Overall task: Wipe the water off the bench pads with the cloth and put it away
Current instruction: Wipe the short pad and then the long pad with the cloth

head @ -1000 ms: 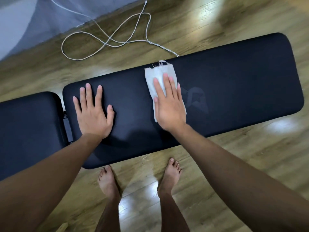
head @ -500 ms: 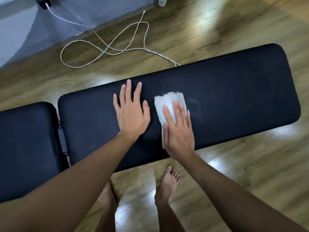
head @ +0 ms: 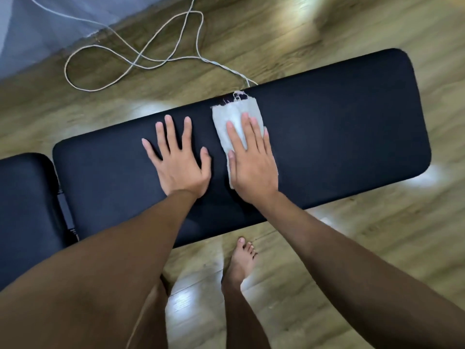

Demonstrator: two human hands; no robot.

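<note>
I've got the right hand (head: 253, 159) pressed flat, fingers straight, on the white cloth (head: 232, 117) at the long black bench pad's (head: 352, 127) twelve o'clock edge, left hand (head: 180, 157) splayed bare at its nine o'clock, no lettering readable anywhere.

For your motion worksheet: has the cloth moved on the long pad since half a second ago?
Yes. The cloth under the right hand has slid away from the person, toward the long pad's far edge, which its frayed end now reaches.

Right hand (head: 251, 159) hides cloth (head: 235, 114) lower half
</note>
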